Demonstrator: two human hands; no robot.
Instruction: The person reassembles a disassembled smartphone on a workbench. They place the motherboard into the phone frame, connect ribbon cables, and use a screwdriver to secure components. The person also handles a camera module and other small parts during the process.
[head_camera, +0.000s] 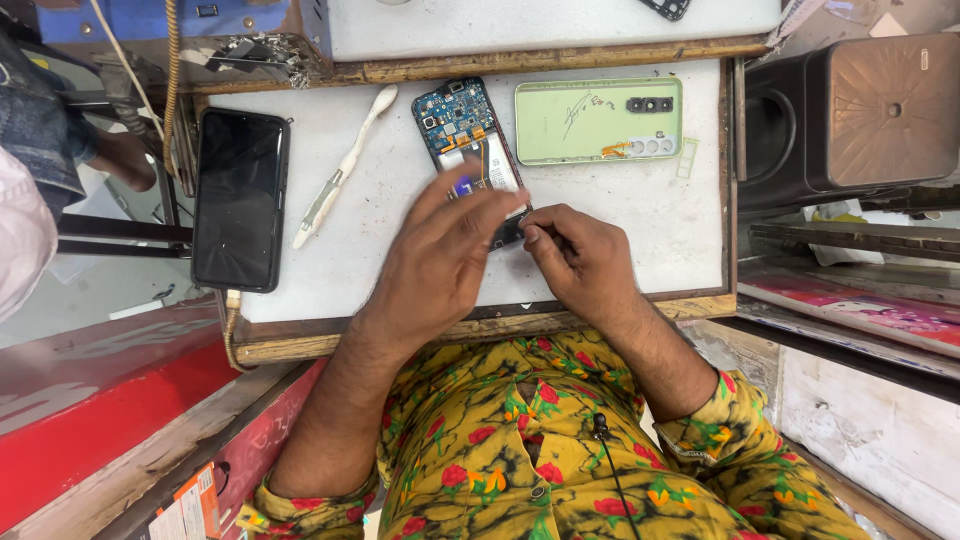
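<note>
White bench (640, 215): I see opened phone (470, 140), thin, rigid, fragile board bare; hold by edges. Left hand (440, 255) fingers spread over it, right hand (580, 255) pinched at its lower corner.

Both forearms reach from 6 o'clock toward 12, bare below rolled sleeves. The left hand (445, 255) lies palm down, fingers spread and stretched toward 1 o'clock. The right hand (580, 255) sits just beside it at 3 o'clock, fingers curled, thumb and forefinger pinched together.

Lower end of the opened phone (468, 130) under the blurred left hand (440, 255); right hand's (580, 255) grip contents too small to tell.
</note>
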